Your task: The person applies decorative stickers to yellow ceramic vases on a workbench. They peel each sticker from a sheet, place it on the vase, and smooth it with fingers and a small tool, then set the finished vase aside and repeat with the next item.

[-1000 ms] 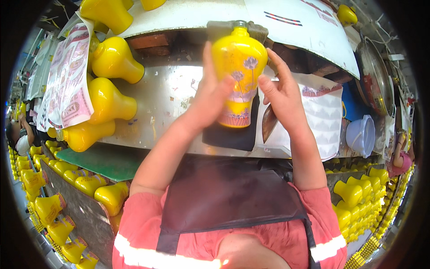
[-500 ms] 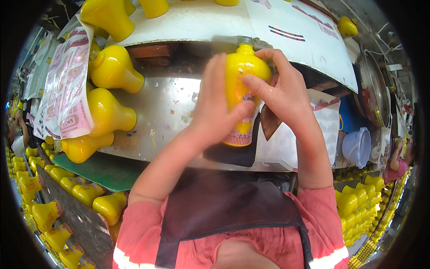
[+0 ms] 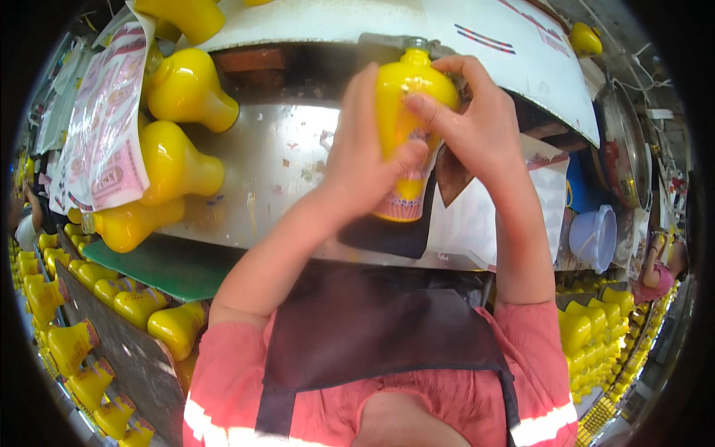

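Observation:
A glossy yellow bottle [image 3: 411, 78] lies neck away from me over a dark cloth [image 3: 383, 240] at the front of a metal worktop. Its neck is bare, and patterned decals show on its body and around its base. My left hand [image 3: 361, 160] presses along the bottle's left side with straight fingers, its thumb across the front. From the right, my right hand [image 3: 482, 130] holds the shoulder, thumb on the front and fingers curled near the neck. Behind the neck is a grey object [image 3: 380, 46], partly hidden. Beside my right wrist sits a brown pointed piece [image 3: 451, 177].
More yellow bottles [image 3: 182, 86] lie at the left beside pink printed decal sheets [image 3: 112, 134]. White sheets [image 3: 469, 227] lie under my right forearm. A pale blue bucket [image 3: 593, 237] stands at the right. Racks of bottles [image 3: 134, 305] flank me, and another person [image 3: 655, 272] is at far right.
The view has shifted slightly, so the bottle and worktop sit a little higher in the picture. Both hands keep their hold on the bottle, and the left hand looks less blurred.

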A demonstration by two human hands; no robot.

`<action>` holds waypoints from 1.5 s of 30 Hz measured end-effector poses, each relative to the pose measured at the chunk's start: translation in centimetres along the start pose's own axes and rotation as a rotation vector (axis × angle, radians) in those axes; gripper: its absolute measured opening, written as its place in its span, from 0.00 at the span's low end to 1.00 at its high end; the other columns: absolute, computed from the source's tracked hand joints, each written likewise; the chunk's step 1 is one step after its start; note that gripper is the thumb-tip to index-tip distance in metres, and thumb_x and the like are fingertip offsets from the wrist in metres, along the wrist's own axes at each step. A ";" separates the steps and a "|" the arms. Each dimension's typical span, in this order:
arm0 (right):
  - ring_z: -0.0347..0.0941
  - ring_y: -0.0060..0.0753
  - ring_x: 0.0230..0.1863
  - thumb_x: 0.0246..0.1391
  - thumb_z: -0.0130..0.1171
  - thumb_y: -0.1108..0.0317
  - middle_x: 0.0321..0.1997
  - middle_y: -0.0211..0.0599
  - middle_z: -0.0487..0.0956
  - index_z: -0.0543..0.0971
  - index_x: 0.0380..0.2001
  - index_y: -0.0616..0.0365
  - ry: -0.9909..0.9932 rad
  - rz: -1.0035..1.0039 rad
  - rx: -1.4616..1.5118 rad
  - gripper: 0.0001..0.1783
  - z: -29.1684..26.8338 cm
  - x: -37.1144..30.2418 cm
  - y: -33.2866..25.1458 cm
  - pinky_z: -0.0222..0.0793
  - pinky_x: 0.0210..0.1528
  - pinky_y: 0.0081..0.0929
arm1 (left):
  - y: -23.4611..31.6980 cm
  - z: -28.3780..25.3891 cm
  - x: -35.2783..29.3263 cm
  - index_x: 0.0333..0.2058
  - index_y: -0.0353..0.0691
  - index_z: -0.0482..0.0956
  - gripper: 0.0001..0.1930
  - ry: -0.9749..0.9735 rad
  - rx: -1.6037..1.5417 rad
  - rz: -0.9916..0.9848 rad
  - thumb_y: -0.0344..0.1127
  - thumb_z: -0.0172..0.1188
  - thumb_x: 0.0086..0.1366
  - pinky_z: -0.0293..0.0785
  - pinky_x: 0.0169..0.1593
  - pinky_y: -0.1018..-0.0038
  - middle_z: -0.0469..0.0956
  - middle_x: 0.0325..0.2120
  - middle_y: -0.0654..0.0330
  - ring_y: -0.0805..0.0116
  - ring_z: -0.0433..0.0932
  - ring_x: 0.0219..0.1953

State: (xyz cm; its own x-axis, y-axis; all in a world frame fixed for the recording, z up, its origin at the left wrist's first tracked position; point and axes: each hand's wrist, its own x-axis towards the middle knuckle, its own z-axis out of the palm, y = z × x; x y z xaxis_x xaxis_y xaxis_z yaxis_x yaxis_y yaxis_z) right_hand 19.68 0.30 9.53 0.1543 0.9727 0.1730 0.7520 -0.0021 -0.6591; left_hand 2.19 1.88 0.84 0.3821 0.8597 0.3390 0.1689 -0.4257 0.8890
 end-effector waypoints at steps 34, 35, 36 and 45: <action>0.75 0.19 0.32 0.46 0.74 0.62 0.74 0.50 0.66 0.51 0.78 0.60 -0.165 0.120 0.354 0.60 1.4 -5.5 3.5 0.76 0.40 0.20 | -0.7 -0.9 -3.2 0.74 0.34 0.49 0.44 -0.050 -0.382 -0.264 0.43 0.62 0.68 0.66 0.68 0.58 0.59 0.70 0.41 0.49 0.67 0.68; 0.74 0.19 0.32 0.47 0.73 0.62 0.74 0.50 0.66 0.50 0.78 0.59 -0.174 0.120 0.326 0.60 1.1 -5.4 3.2 0.76 0.40 0.20 | -0.6 -1.0 -3.2 0.74 0.35 0.49 0.44 -0.049 -0.414 -0.257 0.42 0.62 0.67 0.66 0.69 0.57 0.58 0.70 0.41 0.49 0.67 0.68; 0.74 0.20 0.32 0.47 0.73 0.62 0.75 0.50 0.65 0.50 0.78 0.58 -0.192 0.134 0.299 0.60 0.8 -5.3 3.0 0.76 0.41 0.20 | -0.4 -1.1 -3.0 0.74 0.35 0.49 0.44 -0.036 -0.345 -0.238 0.42 0.62 0.67 0.66 0.69 0.57 0.58 0.70 0.41 0.48 0.65 0.69; 0.80 0.44 0.36 0.59 0.64 0.67 0.44 0.43 0.80 0.82 0.57 0.37 -0.025 -0.383 -0.029 0.22 -1.4 -2.4 1.1 0.77 0.39 0.34 | -0.1 -1.4 0.1 0.73 0.39 0.51 0.47 0.000 0.304 0.200 0.52 0.63 0.64 0.49 0.74 0.50 0.52 0.70 0.40 0.37 0.53 0.71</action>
State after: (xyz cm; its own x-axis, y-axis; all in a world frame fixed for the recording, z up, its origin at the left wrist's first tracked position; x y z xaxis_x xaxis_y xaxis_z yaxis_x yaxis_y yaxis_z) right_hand 21.08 -2.40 9.39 -0.1564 0.9096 0.3848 0.7700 0.3563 -0.5293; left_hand 0.95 2.39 1.24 0.4353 0.7506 0.4971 0.3532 -0.6503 0.6726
